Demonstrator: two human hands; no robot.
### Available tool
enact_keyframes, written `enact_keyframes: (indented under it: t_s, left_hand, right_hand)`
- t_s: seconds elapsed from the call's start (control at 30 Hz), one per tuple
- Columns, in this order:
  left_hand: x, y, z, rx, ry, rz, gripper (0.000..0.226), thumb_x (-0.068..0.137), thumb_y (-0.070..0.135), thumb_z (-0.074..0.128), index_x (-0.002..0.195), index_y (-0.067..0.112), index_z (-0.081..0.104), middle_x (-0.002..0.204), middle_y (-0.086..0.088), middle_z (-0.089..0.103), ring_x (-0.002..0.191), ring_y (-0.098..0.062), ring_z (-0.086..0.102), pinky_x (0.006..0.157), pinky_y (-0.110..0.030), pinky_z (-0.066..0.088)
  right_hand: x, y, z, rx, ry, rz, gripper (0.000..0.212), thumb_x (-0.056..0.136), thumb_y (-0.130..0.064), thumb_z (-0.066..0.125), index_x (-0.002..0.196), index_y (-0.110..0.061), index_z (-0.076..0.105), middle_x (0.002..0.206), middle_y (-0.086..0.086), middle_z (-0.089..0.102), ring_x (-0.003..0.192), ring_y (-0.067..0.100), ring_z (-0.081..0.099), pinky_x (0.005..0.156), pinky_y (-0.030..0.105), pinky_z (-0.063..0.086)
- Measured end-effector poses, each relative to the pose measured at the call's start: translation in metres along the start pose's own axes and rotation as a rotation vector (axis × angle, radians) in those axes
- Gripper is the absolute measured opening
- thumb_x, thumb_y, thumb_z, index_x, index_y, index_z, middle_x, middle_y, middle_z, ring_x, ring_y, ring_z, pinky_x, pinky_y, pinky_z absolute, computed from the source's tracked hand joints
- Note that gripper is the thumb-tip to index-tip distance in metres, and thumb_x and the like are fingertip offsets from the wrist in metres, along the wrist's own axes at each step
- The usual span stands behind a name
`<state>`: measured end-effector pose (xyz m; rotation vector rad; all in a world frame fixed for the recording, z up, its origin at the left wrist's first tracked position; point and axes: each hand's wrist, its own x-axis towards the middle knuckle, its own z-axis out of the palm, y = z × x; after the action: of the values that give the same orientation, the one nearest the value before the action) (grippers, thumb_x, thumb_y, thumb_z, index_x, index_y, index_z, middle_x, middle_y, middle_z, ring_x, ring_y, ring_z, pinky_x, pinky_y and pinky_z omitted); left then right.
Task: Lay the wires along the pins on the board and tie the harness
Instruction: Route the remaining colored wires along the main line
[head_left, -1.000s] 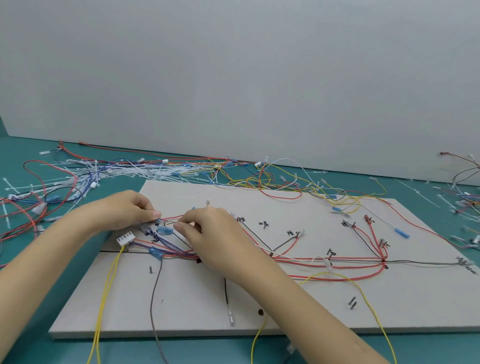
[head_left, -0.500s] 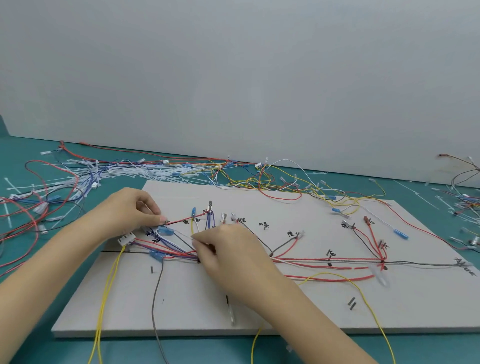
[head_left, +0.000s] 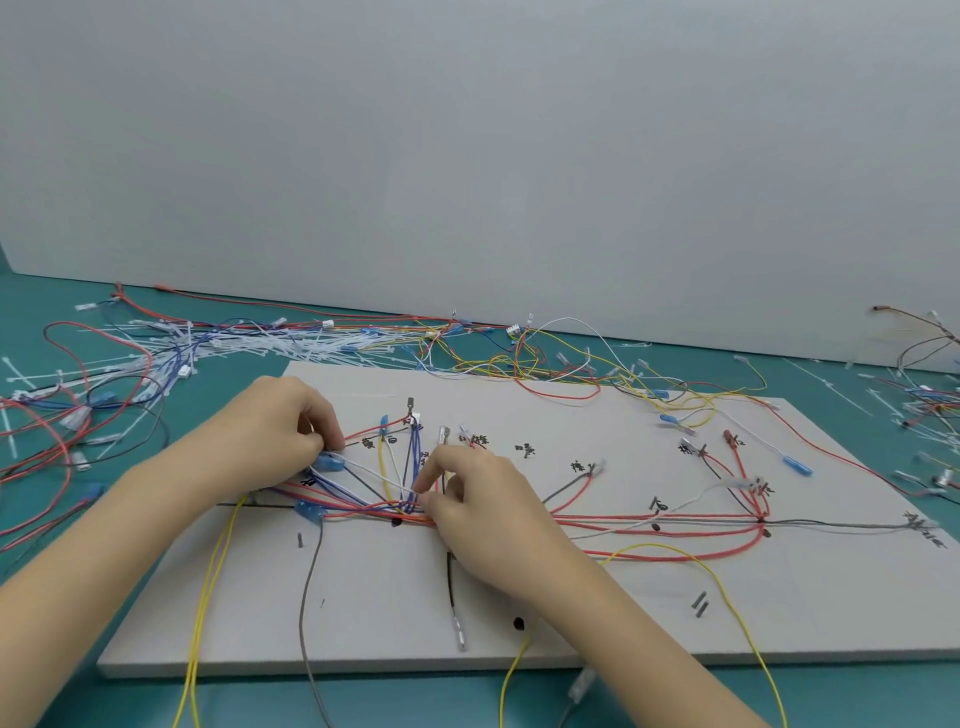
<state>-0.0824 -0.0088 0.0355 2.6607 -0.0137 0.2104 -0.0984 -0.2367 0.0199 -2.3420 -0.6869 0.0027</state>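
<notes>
While both hands are working over the left part of the board (head_left: 363, 613), the left hand (head_left: 280, 431) is pinching a blue connector (head_left: 329, 462), and the right hand (head_left: 483, 499) is pinching the wires (head_left: 410, 506) where they are converging. The bundle is running left to right between them, both palms facing down.

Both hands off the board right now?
No: the left hand pinches wires by a blue connector and the right hand pinches the wire bundle, both over the board.
</notes>
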Motion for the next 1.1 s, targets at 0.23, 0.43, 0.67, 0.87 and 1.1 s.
enact_keyframes:
  t_s: [0.23, 0.43, 0.67, 0.87, 1.1]
  left_hand:
    - [-0.004, 0.008, 0.007, 0.068, 0.092, 0.079, 0.018, 0.079, 0.014, 0.063, 0.075, 0.029, 0.072, 0.069, 0.016, 0.063, 0.071, -0.003, 0.059, 0.064, -0.024, 0.045]
    - [0.001, 0.011, 0.028, 0.198, 0.000, 0.153, 0.033, 0.094, 0.019, 0.054, 0.124, 0.029, 0.060, 0.108, 0.006, 0.057, 0.101, -0.017, 0.053, 0.082, -0.031, 0.042]
    - [0.008, 0.014, 0.043, 0.256, -0.042, 0.196, 0.056, 0.093, 0.002, 0.039, 0.144, 0.027, 0.041, 0.121, -0.001, 0.047, 0.108, -0.024, 0.045, 0.094, -0.041, 0.040]
    - [0.006, 0.020, 0.046, 0.048, 0.128, 0.258, 0.033, 0.090, 0.007, 0.055, 0.118, 0.024, 0.053, 0.111, 0.003, 0.053, 0.088, -0.018, 0.059, 0.079, -0.035, 0.048]
    - [0.030, 0.026, 0.046, -0.063, 0.143, 0.143, 0.022, 0.089, 0.024, 0.067, 0.110, 0.018, 0.065, 0.090, 0.005, 0.061, 0.071, -0.010, 0.056, 0.077, -0.033, 0.048]
  right_hand:
    - [-0.003, 0.003, -0.003, 0.021, 0.011, 0.033, 0.016, 0.089, -0.017, 0.055, 0.090, -0.024, 0.069, 0.067, -0.011, 0.045, 0.061, 0.005, 0.043, 0.060, 0.015, 0.033]
    - [-0.003, 0.003, -0.004, 0.054, -0.001, 0.039, 0.021, 0.089, -0.016, 0.055, 0.096, -0.023, 0.074, 0.061, -0.013, 0.047, 0.057, 0.003, 0.043, 0.053, 0.013, 0.030]
    - [-0.004, 0.005, -0.003, 0.093, -0.022, 0.045, 0.021, 0.089, -0.016, 0.056, 0.097, -0.023, 0.074, 0.062, -0.010, 0.052, 0.060, 0.007, 0.047, 0.055, 0.014, 0.033]
    - [-0.005, 0.004, -0.003, 0.110, -0.034, 0.063, 0.022, 0.089, -0.014, 0.056, 0.098, -0.022, 0.074, 0.062, -0.009, 0.054, 0.068, 0.016, 0.057, 0.063, 0.025, 0.041]
    - [-0.005, 0.005, -0.004, 0.103, -0.028, 0.074, 0.021, 0.090, -0.017, 0.056, 0.098, -0.024, 0.074, 0.066, -0.005, 0.057, 0.068, 0.016, 0.056, 0.064, 0.027, 0.041]
